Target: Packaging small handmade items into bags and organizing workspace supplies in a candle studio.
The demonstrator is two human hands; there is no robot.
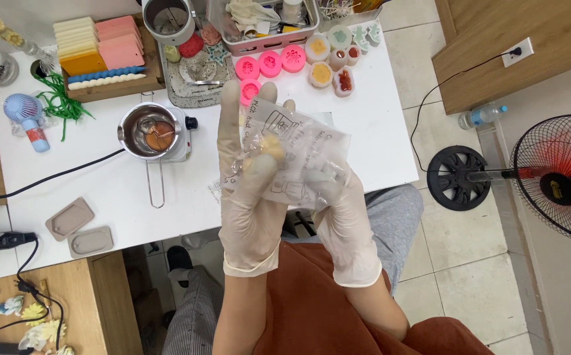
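Observation:
Both my hands wear pale latex gloves and are raised in front of me over the white table (390, 125). My left hand (249, 190) and my right hand (341, 220) together grip a clear crinkled plastic bag (298, 148) with printed markings; a small yellowish piece shows through it by my left fingers. Beyond the bag, a small metal melting pot (150, 131) with brown liquid sits on a white hot plate, its handle pointing toward me.
Pink round moulds (270, 64) and white filled moulds (330, 62) lie at the back. A wooden tray holds coloured wax blocks (98, 43). Two grey oval moulds (78, 230) rest near the front-left edge. A standing fan (555, 177) is on the floor to the right.

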